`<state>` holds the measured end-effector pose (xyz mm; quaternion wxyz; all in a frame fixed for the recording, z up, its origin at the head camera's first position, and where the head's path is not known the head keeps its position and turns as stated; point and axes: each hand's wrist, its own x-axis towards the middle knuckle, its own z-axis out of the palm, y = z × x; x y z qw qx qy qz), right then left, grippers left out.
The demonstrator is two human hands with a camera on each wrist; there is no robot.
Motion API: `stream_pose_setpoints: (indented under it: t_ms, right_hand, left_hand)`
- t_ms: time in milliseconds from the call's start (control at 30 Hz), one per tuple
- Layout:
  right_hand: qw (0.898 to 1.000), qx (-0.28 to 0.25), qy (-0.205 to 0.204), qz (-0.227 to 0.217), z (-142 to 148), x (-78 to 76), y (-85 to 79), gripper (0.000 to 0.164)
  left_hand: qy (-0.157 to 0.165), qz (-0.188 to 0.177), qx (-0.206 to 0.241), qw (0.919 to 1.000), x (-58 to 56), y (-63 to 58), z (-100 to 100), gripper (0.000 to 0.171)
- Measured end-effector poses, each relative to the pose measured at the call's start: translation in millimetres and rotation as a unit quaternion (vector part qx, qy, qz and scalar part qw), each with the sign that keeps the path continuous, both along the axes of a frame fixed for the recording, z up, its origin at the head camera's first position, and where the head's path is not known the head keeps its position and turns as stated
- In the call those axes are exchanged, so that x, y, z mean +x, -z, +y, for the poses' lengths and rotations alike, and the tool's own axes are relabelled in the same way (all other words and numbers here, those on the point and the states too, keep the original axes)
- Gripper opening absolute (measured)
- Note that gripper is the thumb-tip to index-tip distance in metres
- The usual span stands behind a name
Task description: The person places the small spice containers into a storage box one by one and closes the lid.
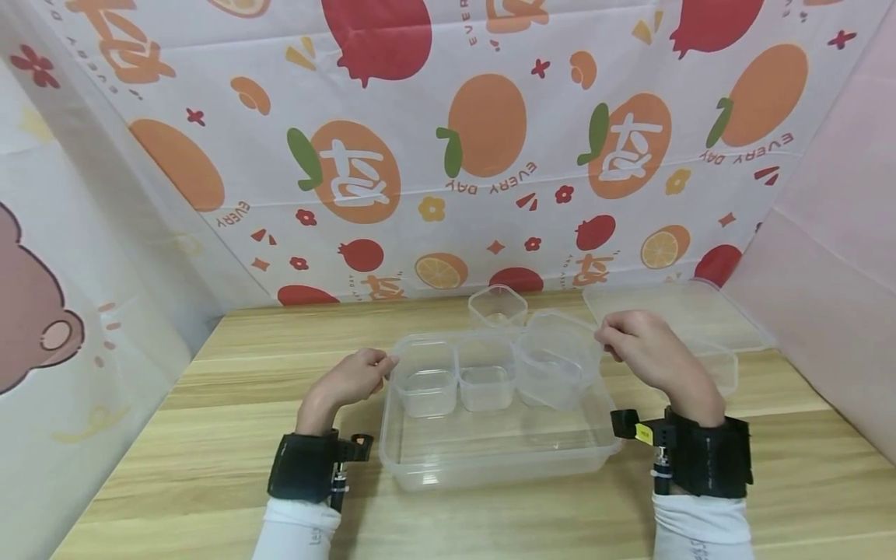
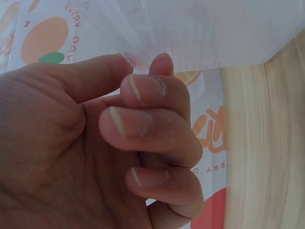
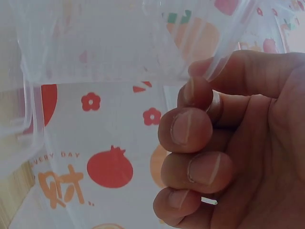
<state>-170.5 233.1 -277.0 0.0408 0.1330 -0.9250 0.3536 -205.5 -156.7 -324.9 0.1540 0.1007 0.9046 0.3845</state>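
A large clear plastic container (image 1: 490, 467) stands on the table with small clear containers inside it. At its back left corner, my left hand (image 1: 353, 379) pinches the rim of the left small container (image 1: 428, 393) between thumb and forefinger. The middle small container (image 1: 488, 391) sits beside that one. On the right, my right hand (image 1: 642, 348) pinches the rim corner of another small container (image 1: 563, 346), which is tilted. In the right wrist view its clear wall (image 3: 109, 43) stretches away from the fingertips (image 3: 183, 126). The other fingers of both hands curl loosely.
Another small clear container (image 1: 497, 307) stands behind the large one. A flat clear lid (image 1: 679, 311) lies at the back right, with a further clear container (image 1: 717, 365) in front of it, partly behind my right arm. A fruit-print cloth (image 1: 434, 155) hangs along the table's back edge.
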Motion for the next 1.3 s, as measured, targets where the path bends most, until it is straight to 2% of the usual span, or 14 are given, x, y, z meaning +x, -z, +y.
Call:
stream_pose_setpoints:
  t_ms: [533, 767, 1033, 1300]
  right_hand:
    - [1.0, 0.015, -0.001, 0.007, -14, 1.8, -1.0, 0.028]
    - [1.0, 0.011, -0.022, 0.011, -23, 0.7, -0.3, 0.029]
    - [0.997, 0.015, -0.063, 0.042, -42, 0.9, 3.8, 0.028]
    - [0.995, 0.014, -0.078, 0.064, -55, 1.1, 8.3, 0.024]
  left_hand:
    - [-0.001, 0.0, -0.002, 1.0, 0.2, 0.2, 0, 0.031]
    - [0.001, 0.001, 0.002, 1.0, 0.7, 0.5, 1, 0.031]
    - [-0.001, 0.002, 0.0, 1.0, 0.9, 1.1, 0, 0.032]
    - [-0.001, 0.002, -0.002, 1.0, 1.4, 1.3, 1, 0.032]
